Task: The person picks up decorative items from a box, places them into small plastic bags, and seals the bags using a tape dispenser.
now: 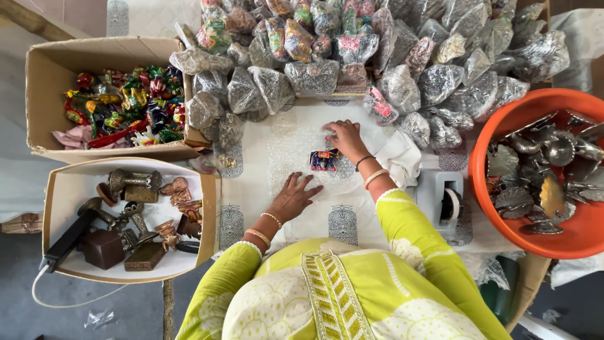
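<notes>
A small painted elephant figurine (pixel 323 160) stands on a sheet of clear bubble wrap (pixel 290 143) spread over a white printed cloth. My left hand (pixel 294 196) lies flat, fingers apart, pressing the near part of the wrap just below the figurine. My right hand (pixel 345 137) rests just above and to the right of the figurine, its fingers touching the far part of the wrap. Neither hand holds the figurine. Both wrists wear bangles, and my sleeves are lime green.
A heap of bubble-wrapped items (pixel 390 56) fills the far side. An orange tub (pixel 503 119) of metal pieces sits right, with a tape dispenser (pixel 443 201) beside it. Left are a cardboard box (pixel 44 94) of coloured figurines and another box (pixel 69 182) of brass items.
</notes>
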